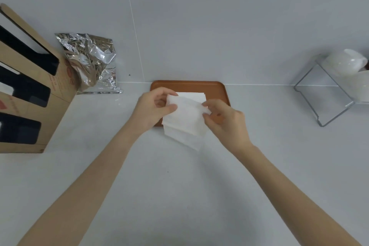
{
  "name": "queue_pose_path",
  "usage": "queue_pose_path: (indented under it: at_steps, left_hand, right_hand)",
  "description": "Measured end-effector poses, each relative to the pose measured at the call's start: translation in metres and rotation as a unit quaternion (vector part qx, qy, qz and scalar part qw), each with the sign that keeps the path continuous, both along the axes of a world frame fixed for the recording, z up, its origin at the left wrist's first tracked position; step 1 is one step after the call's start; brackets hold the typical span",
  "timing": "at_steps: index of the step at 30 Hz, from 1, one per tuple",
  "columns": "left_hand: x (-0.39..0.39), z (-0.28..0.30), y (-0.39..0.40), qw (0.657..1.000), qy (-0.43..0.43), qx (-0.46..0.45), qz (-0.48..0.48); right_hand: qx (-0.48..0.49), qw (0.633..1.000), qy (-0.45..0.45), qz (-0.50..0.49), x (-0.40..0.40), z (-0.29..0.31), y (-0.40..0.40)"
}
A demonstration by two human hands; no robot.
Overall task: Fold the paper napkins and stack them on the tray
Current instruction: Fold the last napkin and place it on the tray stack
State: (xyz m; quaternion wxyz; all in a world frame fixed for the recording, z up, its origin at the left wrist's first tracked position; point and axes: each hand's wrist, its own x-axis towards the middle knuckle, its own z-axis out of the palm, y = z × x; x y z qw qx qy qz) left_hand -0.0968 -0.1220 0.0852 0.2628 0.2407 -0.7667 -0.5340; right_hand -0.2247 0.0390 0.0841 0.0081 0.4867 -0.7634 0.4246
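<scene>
White counter, brown tray, napkin between left hand and right hand, both pinching its top corners

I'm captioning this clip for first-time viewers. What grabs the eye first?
Both hands meet mid-frame, the left hand and right hand pinching a white napkin above the orange-brown tray. A crinkled foil bag glints against the wall at the left.

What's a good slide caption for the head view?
Both hands, left hand and right hand, hold a white napkin above a brown tray.
</scene>
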Motion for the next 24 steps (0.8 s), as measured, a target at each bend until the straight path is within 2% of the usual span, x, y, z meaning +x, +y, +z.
queue_pose_path:
  at_steps: [3, 8, 12, 16, 19, 24]
  left_hand:
    - [0.016, 0.009, 0.011, 1.0, 0.022, 0.016, -0.007]
    - [0.048, -0.029, 0.042, 0.997, -0.057, -0.045, 0.016]
    - [0.075, -0.075, 0.067, 0.994, -0.095, -0.057, 0.0]
    - [0.087, -0.109, 0.082, 0.981, -0.147, -0.112, -0.061]
    - [0.088, -0.117, 0.082, 0.978, -0.164, -0.11, -0.064]
    - [0.074, -0.104, 0.067, 0.982, -0.164, -0.079, -0.041]
  right_hand:
    - [-0.046, 0.999, 0.019, 0.003, 0.001, 0.006, 0.008]
    - [-0.03, 0.996, 0.071, 0.055, 0.018, -0.029, 0.04]
    - [0.037, 0.994, 0.053, 0.084, 0.033, -0.072, 0.069]
    - [0.1, 0.99, 0.045, 0.088, 0.044, -0.103, 0.087]
    - [0.121, 0.989, 0.02, 0.08, 0.045, -0.111, 0.088]
    - [0.103, 0.991, -0.055, 0.061, 0.034, -0.102, 0.073]
